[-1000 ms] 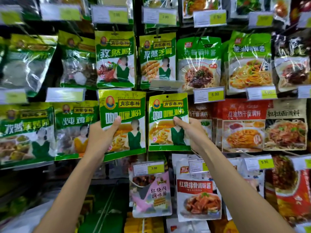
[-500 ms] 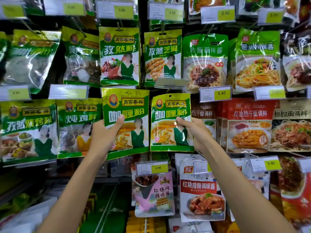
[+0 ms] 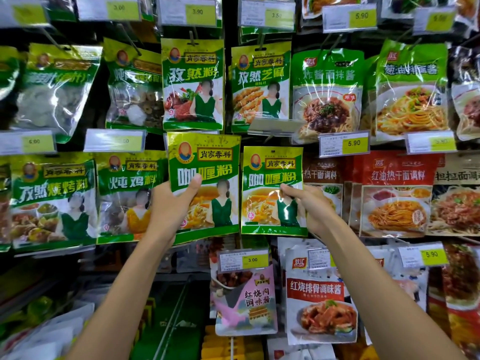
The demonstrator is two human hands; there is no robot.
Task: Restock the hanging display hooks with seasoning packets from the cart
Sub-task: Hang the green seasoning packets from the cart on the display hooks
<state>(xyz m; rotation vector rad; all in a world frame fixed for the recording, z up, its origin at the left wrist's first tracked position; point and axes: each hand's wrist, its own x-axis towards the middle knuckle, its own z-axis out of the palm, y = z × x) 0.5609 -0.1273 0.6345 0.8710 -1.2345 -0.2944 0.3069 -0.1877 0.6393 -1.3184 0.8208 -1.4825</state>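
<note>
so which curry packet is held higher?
Left packet, held by the left hand; its top edge sits above that of the right packet, pinched by the right hand.

Packets are hanging edge to edge in front of you. A tilted price tag [image 3: 275, 126] is jutting out just above the right curry packet [image 3: 270, 203], barring the way up. The left curry packet [image 3: 205, 162] is crowding close beside the stewed-chicken packet [image 3: 124, 193]. A dark gap [image 3: 228, 87] is running between the cumin packet [image 3: 192, 84] and the cumin-sesame packet [image 3: 259, 84] above; open room is lying nearer you, below the left curry packet
</note>
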